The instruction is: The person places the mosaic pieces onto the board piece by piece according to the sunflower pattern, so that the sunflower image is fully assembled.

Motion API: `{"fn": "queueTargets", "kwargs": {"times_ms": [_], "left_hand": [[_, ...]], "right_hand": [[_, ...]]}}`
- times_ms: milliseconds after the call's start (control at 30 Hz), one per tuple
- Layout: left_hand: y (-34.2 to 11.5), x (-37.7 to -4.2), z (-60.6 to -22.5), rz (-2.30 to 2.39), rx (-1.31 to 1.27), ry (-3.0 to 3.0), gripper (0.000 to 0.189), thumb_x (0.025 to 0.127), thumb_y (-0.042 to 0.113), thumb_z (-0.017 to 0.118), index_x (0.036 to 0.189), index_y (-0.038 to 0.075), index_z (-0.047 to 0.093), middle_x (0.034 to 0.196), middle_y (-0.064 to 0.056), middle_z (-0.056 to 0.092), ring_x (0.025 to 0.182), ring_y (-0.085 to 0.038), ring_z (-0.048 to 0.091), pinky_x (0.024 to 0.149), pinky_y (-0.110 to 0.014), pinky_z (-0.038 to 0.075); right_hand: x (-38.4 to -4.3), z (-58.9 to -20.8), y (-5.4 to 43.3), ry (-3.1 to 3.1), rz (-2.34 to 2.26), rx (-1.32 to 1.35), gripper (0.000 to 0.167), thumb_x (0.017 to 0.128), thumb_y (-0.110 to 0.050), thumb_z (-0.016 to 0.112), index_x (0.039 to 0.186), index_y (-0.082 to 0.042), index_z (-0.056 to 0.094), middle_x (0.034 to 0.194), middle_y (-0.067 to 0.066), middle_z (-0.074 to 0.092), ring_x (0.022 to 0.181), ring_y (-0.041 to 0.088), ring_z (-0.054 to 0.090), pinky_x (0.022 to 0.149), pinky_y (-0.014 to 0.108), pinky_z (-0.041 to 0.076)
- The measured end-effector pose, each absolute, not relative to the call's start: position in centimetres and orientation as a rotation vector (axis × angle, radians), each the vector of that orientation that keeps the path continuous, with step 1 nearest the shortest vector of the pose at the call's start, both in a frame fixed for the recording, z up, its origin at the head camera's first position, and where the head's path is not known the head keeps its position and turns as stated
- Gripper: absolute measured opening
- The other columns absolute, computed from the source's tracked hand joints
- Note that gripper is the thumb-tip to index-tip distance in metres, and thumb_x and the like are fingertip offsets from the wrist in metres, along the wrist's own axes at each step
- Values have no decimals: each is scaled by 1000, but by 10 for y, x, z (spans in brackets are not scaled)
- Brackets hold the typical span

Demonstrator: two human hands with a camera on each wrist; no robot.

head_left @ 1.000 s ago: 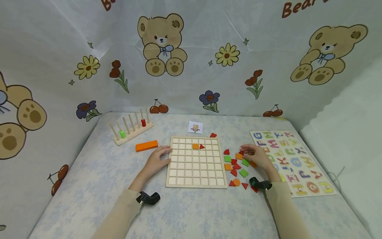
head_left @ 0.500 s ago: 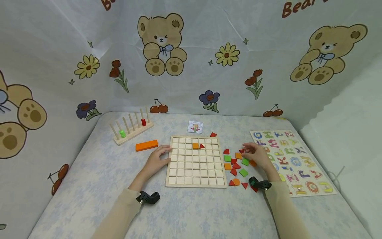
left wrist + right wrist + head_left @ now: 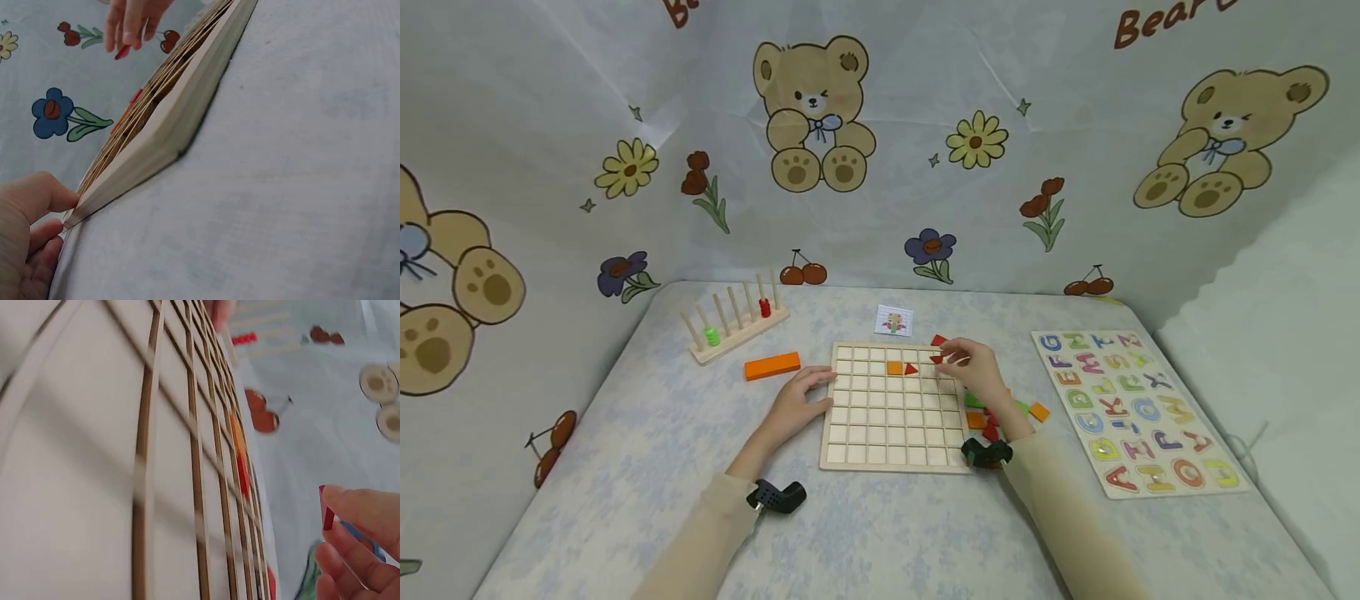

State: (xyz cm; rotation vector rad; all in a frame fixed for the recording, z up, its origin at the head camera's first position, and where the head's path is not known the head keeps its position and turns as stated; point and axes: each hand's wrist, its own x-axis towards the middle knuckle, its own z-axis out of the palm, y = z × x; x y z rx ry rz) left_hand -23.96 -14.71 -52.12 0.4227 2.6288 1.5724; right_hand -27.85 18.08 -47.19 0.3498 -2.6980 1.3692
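Note:
My left hand [image 3: 793, 404] touches the left edge of a wooden grid board [image 3: 880, 433], its fingertips right at the rim; in the left wrist view its fingers [image 3: 53, 194] meet the board's side. An orange square tile [image 3: 895, 367] and a red triangle tile [image 3: 911, 368] lie side by side in the board's second row. Over the upper right corner of the board, my right hand [image 3: 976, 371] pinches a small red tile [image 3: 326, 507] between thumb and finger. Loose green tiles [image 3: 975, 401] and others are partly hidden under the right forearm.
A small picture card [image 3: 894, 320] lies behind the board, with another red tile [image 3: 938, 340] near its far edge. At left stand a peg rack [image 3: 739, 335] and an orange block [image 3: 772, 367]. An alphabet board [image 3: 1138, 408] lies at right, and an orange tile [image 3: 1039, 412] nearer.
My right hand has moved left from the loose tiles to over the board's upper right corner, carrying the red tile. My left hand stays at the board's edge.

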Motion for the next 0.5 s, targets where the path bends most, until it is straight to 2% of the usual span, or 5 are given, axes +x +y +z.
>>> {"fn": "queueTargets", "kwargs": {"times_ms": [67,233,500], "left_hand": [[-147,-240,-521,1576,416,2621,42,89,17,66,130,14,59,142,-5,48,130,-27,47,107,-46,41],[-147,-240,-521,1571,405,2620,42,88,15,67,130,14,59,142,-5,48,131,-26,47,108,-45,40],[-146,-240,-519,1567,398,2629,42,88,16,67,130,15,59,142,-4,48,131,-26,47,108,-45,40]], "right_hand": [[-282,-471,160,-2695,1420,371,31,82,-9,73,113,-2,66,107,17,67,92,29,62,82,38,52],[-292,-475,119,-2709,1476,463,30,82,-8,73,110,0,67,104,18,68,89,28,62,77,33,53],[-301,-487,95,-2756,1473,478,27,79,-6,75,104,1,68,99,17,68,85,26,61,73,30,51]]}}
